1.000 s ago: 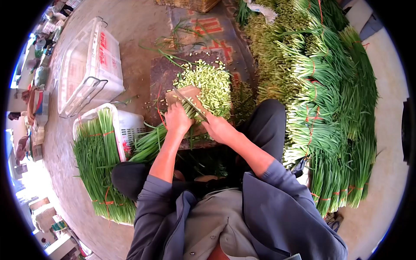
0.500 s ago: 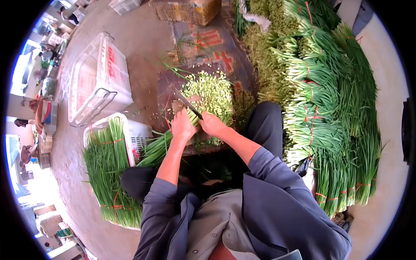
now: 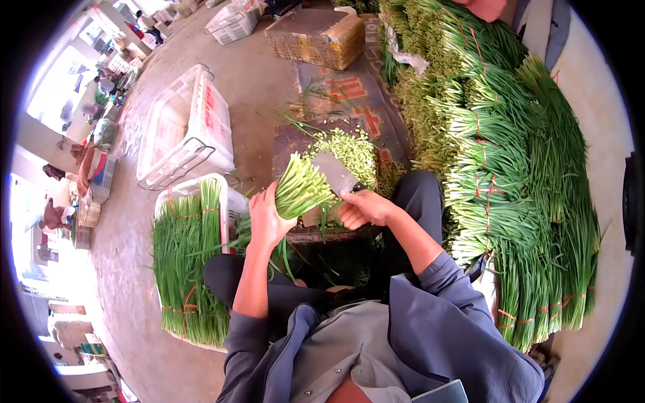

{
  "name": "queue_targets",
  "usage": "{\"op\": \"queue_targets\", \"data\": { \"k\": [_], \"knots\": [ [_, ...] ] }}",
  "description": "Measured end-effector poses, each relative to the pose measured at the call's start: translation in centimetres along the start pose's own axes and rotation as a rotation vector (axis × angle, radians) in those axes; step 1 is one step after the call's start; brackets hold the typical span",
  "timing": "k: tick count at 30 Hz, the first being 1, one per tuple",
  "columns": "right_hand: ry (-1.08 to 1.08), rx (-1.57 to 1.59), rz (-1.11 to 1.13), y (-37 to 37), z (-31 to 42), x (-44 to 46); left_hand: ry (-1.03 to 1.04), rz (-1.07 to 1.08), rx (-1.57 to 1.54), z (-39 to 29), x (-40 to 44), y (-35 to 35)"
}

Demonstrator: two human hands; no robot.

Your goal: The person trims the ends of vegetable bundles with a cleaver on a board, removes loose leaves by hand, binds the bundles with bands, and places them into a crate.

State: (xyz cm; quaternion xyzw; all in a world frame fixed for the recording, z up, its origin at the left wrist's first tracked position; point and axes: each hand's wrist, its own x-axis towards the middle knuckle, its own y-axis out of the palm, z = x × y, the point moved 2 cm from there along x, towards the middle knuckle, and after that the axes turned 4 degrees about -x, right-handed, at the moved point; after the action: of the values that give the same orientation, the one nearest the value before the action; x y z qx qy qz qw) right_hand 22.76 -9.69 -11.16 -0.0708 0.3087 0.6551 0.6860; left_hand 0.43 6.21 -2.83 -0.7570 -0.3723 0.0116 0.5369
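My left hand (image 3: 267, 218) is wrapped round a bunch of garlic chives (image 3: 302, 187), its pale cut ends pointing up and away from me. In my right hand (image 3: 366, 208) is a cleaver (image 3: 334, 172), gripped by its dark handle, with the broad blade beside the bunch. Beneath them is a low dark board (image 3: 287, 153), partly covered by a heap of chopped pale stem ends (image 3: 356, 149). Some green leaves hang below my left hand, partly hidden by it.
Bundled chives (image 3: 500, 181) tied with red bands are stacked high on my right. To my left, more bundles (image 3: 191, 262) fill a white basket (image 3: 232, 201). Beyond it lies a large clear crate (image 3: 195, 134). A taped cardboard box (image 3: 322, 43) sits ahead.
My left hand has raised the bunch off the board and turned its cut ends upward. The cleaver has moved right, its blade now showing broadside. The view has shifted slightly.
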Motion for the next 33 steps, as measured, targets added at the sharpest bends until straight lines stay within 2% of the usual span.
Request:
{"op": "queue_targets", "data": {
  "k": [1, 2, 4, 6, 8, 10, 12, 13, 15, 16, 18, 19, 20, 21, 22, 23, 24, 26, 28, 30, 33],
  "knots": [
    [0.016, 0.126, 0.181, 1.0, 0.3, -0.1, 0.078, -0.050, 0.000, -2.4, 0.4, -2.7],
    [0.038, 0.249, 0.364, 2.1, 0.8, 0.0, 0.069, -0.069, 0.009, -4.3, 0.8, -4.9],
    [-0.008, 0.335, 0.664, 5.6, 3.4, -0.9, 0.273, -0.218, 0.055, -7.4, 1.3, -8.1],
    [-0.064, 0.489, 0.615, 10.2, 7.0, -2.8, 0.423, -0.323, 0.119, -8.2, 0.5, -9.0],
    [-0.098, 0.574, 0.891, 11.7, 8.5, -3.6, 0.370, -0.298, 0.354, -7.1, -0.9, -8.6],
    [-0.182, 0.279, 0.522, 11.6, 6.4, -0.8, 0.305, -0.298, 0.444, -4.9, -2.9, -7.8],
    [-0.143, 0.257, 0.410, 12.2, 6.3, -1.1, -0.203, -0.327, 0.341, -2.7, -5.4, -7.2],
    [-0.307, 0.122, 0.296, 12.0, 5.7, -0.3, -0.199, -0.329, 0.337, -0.8, -6.7, -5.6],
    [-0.268, 0.088, 0.209, 12.1, 4.5, -0.2, -0.766, -0.160, -0.968, 4.2, -10.5, -0.6],
    [-0.248, 0.085, 0.214, 11.9, 3.3, 0.3, -0.898, -0.056, -1.224, 3.8, -10.9, 0.9],
    [-0.225, -0.149, 0.122, 10.9, 0.6, 2.7, -1.152, 0.091, -1.697, 2.1, -10.7, 4.2],
    [-0.292, -0.513, 0.001, 9.9, -1.6, 4.7, -1.164, 0.064, -1.648, 0.8, -9.9, 4.9],
    [-0.287, -0.497, 0.012, 10.7, -1.2, 2.8, -1.173, 0.041, -1.601, 0.0, -9.0, 5.2],
    [-0.295, -0.618, -0.057, 11.3, -1.2, 1.5, -1.191, 0.093, -1.750, 0.4, -8.4, 5.9],
    [-0.305, -0.740, -0.126, 11.8, -1.5, 0.5, -1.139, 0.025, -1.757, 1.3, -8.1, 7.0],
    [-0.208, -0.887, -0.200, 12.0, -2.0, 0.0, -1.140, 0.006, -1.837, 2.4, -7.9, 7.7],
    [-0.197, -0.897, -0.196, 12.6, -1.8, -0.7, -1.138, -0.013, -1.916, 3.5, -7.8, 8.4],
    [-0.069, -1.124, -0.228, 13.8, -1.0, -2.3, -1.054, -0.058, -1.974, 3.1, -7.3, 7.4],
    [-0.085, -1.152, -0.242, 13.9, -1.3, -2.5, -0.986, -0.095, -1.993, 2.4, -7.1, 6.2],
    [-0.426, -0.943, -0.280, 12.9, -1.7, -2.4, -0.836, -0.165, -2.095, 2.2, -6.7, 4.8],
    [-0.342, -0.708, -0.213, 10.4, -2.5, 0.2, -0.685, -0.203, -2.166, 2.8, -6.8, 4.6]
  ]
}}
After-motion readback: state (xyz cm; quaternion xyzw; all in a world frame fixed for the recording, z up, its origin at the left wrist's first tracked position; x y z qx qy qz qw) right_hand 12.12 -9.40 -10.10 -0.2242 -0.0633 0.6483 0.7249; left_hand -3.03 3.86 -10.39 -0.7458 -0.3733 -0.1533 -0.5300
